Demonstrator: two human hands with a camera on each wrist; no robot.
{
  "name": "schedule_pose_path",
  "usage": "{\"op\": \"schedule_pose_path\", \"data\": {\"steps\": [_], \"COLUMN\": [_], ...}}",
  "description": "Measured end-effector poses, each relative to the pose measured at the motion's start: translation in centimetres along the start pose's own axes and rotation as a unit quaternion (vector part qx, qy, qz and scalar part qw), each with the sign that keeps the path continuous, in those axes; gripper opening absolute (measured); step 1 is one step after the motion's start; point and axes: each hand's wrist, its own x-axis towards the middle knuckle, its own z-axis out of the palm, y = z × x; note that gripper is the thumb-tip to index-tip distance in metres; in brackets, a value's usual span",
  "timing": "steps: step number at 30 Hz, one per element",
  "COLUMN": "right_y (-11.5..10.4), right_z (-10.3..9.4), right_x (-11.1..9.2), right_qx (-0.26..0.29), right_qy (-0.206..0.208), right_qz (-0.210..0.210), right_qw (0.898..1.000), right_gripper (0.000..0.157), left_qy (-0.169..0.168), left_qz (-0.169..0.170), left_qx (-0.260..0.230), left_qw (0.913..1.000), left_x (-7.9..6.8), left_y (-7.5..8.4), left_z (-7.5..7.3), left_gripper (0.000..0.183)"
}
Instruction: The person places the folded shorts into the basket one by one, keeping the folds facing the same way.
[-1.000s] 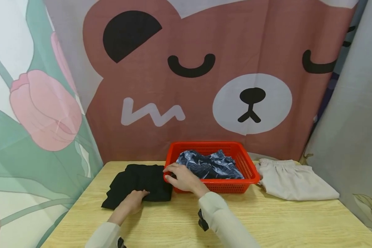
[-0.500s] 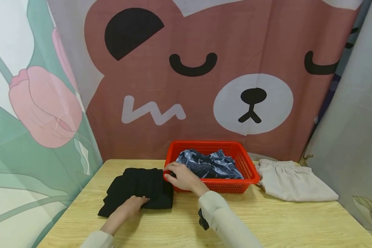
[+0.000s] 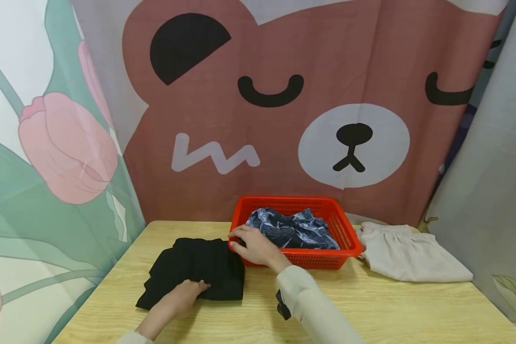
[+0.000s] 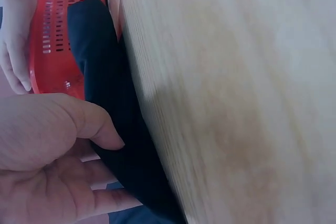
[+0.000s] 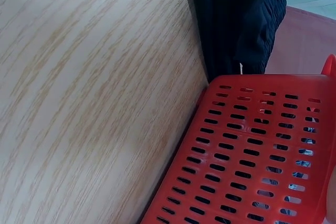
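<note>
A folded black garment (image 3: 198, 267) lies on the table left of the red plastic basket (image 3: 320, 260). Its gathered, elastic-looking edge shows in the right wrist view. My left hand (image 3: 182, 296) pinches its near edge; in the left wrist view the thumb (image 4: 102, 129) presses the cloth from one side and the fingers (image 4: 113, 200) lie on the other. At the basket's near left corner, my right hand (image 3: 255, 246) grips the rim, thumb and fingers around it. A crumpled blue-grey patterned garment (image 3: 288, 229) lies inside the basket.
Beige elastic-waist pants (image 3: 413, 253) lie folded to the right of the basket. The wooden table (image 3: 382, 310) ends at a hanging bear-print cloth (image 3: 215, 200) behind, with printed curtains at both sides.
My left hand has drawn the black garment toward me and slightly right, so its near edge now lies closer to the table front. The right hand and the basket have stayed in place.
</note>
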Motion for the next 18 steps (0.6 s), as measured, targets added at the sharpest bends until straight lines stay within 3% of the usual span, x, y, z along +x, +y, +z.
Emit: {"op": "schedule_pose_path", "data": {"steps": [12, 18], "right_y": [0.0, -0.2], "right_z": [0.3, 0.5], "right_x": [-0.4, -0.6], "right_qx": [0.003, -0.013], "right_qy": [-0.001, -0.004], "right_qz": [0.009, 0.023], "right_qw": [1.0, 1.0], "right_gripper": [0.034, 0.034], "left_qy": [-0.022, -0.035], "left_qz": [0.008, -0.014], "left_qx": [-0.02, -0.037], "left_qw": [0.9995, 0.9986], "left_x": [-1.7, -2.3], "left_y": [1.5, 2.4], "left_z": [0.8, 0.9], "left_gripper": [0.034, 0.037]}}
